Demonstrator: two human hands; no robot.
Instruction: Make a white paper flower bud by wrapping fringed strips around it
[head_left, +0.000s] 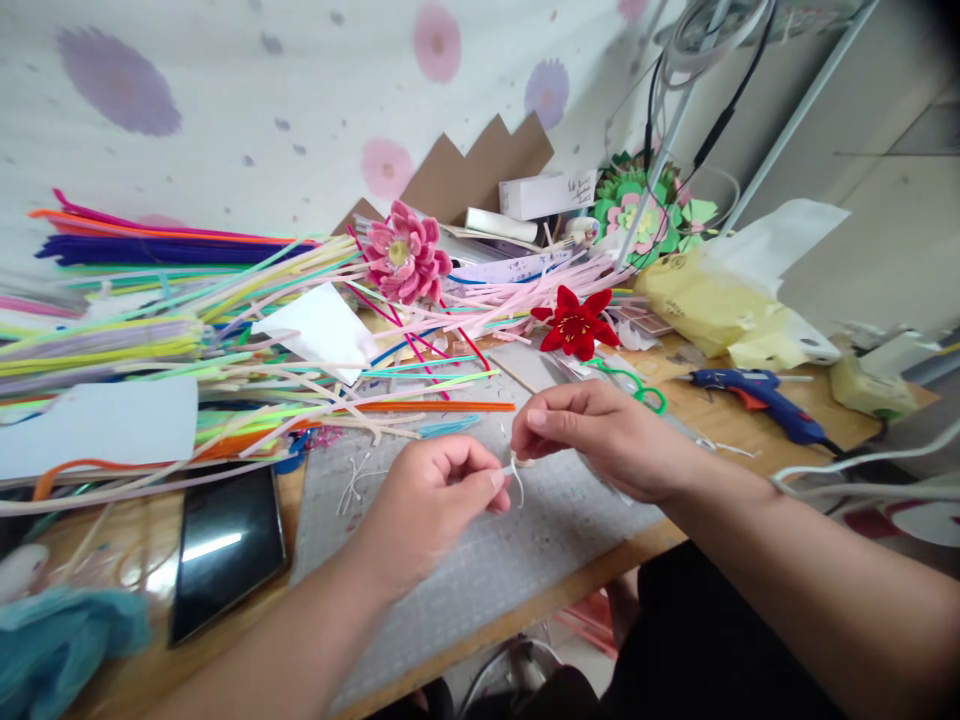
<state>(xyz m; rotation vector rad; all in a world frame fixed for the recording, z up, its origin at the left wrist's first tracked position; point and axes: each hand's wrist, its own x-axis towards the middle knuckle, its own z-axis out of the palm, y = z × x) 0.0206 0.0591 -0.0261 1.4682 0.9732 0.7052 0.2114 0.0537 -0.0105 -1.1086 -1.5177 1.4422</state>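
Over the grey cutting mat (pixel 450 600), my left hand (pixel 439 500) pinches a thin white strand (pixel 520 487) between thumb and fingertips. My right hand (pixel 600 430) is closed close beside it, its thumb and fingers pressed together at the strand's upper part. The strand's short end curls down between the two hands; whether it is thread or wire I cannot tell. More thin white strands (pixel 354 485) lie on the mat left of my left hand. Orange pipe cleaners (pixel 442 407) lie just beyond the hands.
Bundles of coloured pipe cleaners (pixel 150 345) cover the left side, with a dark phone (pixel 229 550) in front. At the back sit a pink flower (pixel 401 252) and a red flower (pixel 576 322). A blue glue gun (pixel 757 395) and a yellow bag (pixel 697 295) lie right.
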